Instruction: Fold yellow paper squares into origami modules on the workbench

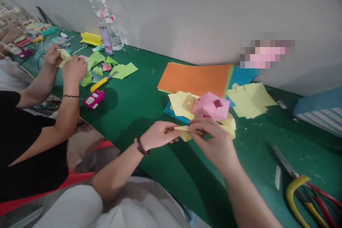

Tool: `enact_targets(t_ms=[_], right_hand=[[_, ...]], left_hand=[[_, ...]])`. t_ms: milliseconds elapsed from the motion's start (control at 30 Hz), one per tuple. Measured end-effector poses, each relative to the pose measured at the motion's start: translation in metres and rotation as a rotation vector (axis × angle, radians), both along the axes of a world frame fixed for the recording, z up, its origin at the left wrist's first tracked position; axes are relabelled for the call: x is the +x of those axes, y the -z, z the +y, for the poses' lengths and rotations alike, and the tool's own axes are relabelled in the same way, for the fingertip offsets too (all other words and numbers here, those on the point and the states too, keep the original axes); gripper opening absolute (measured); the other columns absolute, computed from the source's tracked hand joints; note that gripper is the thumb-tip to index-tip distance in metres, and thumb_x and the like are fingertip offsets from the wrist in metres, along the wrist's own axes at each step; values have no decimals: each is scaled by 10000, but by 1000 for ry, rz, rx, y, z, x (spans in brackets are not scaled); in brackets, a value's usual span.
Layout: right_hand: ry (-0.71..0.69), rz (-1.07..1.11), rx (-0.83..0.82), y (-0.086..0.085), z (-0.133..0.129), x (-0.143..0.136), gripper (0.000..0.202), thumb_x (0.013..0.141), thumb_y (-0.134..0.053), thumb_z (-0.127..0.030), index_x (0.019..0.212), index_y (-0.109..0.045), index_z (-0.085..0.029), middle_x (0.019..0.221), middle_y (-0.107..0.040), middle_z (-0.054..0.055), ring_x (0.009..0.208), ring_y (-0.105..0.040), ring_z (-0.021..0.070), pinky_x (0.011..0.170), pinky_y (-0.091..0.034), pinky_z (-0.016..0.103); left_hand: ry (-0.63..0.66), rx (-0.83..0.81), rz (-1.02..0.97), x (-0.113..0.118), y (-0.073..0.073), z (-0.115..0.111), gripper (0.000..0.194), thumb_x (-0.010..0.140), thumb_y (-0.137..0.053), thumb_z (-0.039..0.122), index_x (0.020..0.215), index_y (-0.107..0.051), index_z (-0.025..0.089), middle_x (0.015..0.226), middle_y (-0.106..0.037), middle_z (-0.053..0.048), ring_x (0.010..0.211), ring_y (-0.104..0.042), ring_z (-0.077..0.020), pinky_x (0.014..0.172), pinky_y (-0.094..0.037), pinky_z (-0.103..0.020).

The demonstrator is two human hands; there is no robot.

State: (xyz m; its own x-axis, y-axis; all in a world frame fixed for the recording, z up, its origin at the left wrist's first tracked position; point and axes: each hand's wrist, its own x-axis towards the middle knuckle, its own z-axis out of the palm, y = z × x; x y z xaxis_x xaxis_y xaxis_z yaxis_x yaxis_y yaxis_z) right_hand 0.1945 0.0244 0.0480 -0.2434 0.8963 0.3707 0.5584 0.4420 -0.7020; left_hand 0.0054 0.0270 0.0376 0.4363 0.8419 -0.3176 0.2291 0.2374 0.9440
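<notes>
Between my two hands is a small folded piece of yellow paper (185, 135), held just above the green table. My left hand (159, 134), with a dark bead bracelet at the wrist, pinches its left end. The thumb and fingers of my right hand (213, 137) close on its right end, partly covering it. Right behind my hands sits a pink folded paper piece (212, 106) with openings in its faces. Pale yellow paper pieces (182, 104) lie beside it, over a blue sheet.
Orange paper (196, 78) and yellow squares (252, 99) lie further back. Scissors (295, 176) and red-handled pliers rest at right, near a blue striped box (320, 110). At left, a co-worker's hands (72, 67) fold paper near a yellow cutter (100, 83) and plastic bottles (103, 10).
</notes>
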Motion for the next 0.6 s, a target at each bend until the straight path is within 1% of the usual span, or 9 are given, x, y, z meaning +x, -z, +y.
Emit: enact_targets(t_ms=[67, 133, 233, 300, 367, 433, 500, 533, 600], right_hand=[[-18, -11, 76, 0, -1, -1, 105, 842, -592, -191, 782, -669, -229, 1000, -654, 65, 833, -647, 169, 571, -530, 266], [-25, -14, 157, -1, -1, -1, 111, 844, -596, -164, 794, -672, -229, 1067, -635, 71, 842, -646, 162, 624, -548, 286], [6, 4, 287, 0, -2, -1, 131, 819, -619, -107, 799, -664, -229, 1114, -609, 68, 865, -642, 158, 689, -561, 312], [28, 0, 379, 1, -2, -2, 169, 788, -642, -71, 814, -665, -236, 1131, -594, 63, 892, -640, 165, 687, -561, 310], [37, -19, 463, 4, -3, -2, 215, 756, -665, -47, 834, -670, -248, 1150, -583, 58, 916, -638, 173, 674, -559, 304], [28, -39, 511, 7, -3, -2, 252, 736, -681, -43, 853, -675, -266, 1170, -578, 52, 953, -629, 185, 660, -557, 296], [11, -66, 503, 11, -4, -2, 272, 740, -678, -58, 880, -682, -290, 1185, -580, 47, 984, -617, 196, 674, -563, 304], [9, -77, 470, 12, -4, -2, 278, 750, -666, -72, 907, -686, -301, 1189, -582, 50, 995, -613, 201, 695, -567, 317], [62, -36, 324, 13, -5, -2, 300, 785, -619, -109, 1007, -677, -301, 1201, -586, 69, 1011, -612, 210, 745, -569, 352]], left_hand=[[-49, -46, -88, 2, 2, -1, 292, 888, -548, 340, 997, -701, 116, 843, -703, -86, 761, -666, -147, 644, -535, -220], [-126, -61, -129, 3, 3, -3, 267, 873, -578, 313, 1026, -692, 125, 901, -697, -93, 767, -657, -141, 633, -539, -219], [-249, -129, -182, 2, 5, -6, 272, 762, -718, 289, 981, -674, 133, 940, -665, -88, 760, -634, -141, 586, -548, -222], [-256, -276, -319, 1, 5, -9, 312, 672, -799, 294, 900, -672, 122, 893, -642, -72, 738, -620, -137, 566, -554, -227], [-248, -453, -503, 1, 5, -10, 358, 622, -839, 333, 853, -680, 110, 871, -637, -65, 720, -616, -128, 549, -545, -214], [-305, -574, -635, 4, 5, -11, 373, 608, -853, 356, 826, -685, 104, 839, -641, -58, 695, -614, -113, 520, -514, -182], [-399, -621, -686, 6, 6, -10, 339, 607, -860, 330, 783, -676, 106, 739, -627, -33, 648, -599, -94, 488, -472, -156], [-440, -613, -688, 7, 7, -10, 321, 605, -863, 312, 762, -670, 108, 683, -609, -17, 622, -586, -86, 474, -451, -149], [-483, -533, -658, 7, 8, -10, 303, 614, -857, 312, 725, -661, 109, 615, -573, 3, 576, -556, -74, 459, -422, -152]])
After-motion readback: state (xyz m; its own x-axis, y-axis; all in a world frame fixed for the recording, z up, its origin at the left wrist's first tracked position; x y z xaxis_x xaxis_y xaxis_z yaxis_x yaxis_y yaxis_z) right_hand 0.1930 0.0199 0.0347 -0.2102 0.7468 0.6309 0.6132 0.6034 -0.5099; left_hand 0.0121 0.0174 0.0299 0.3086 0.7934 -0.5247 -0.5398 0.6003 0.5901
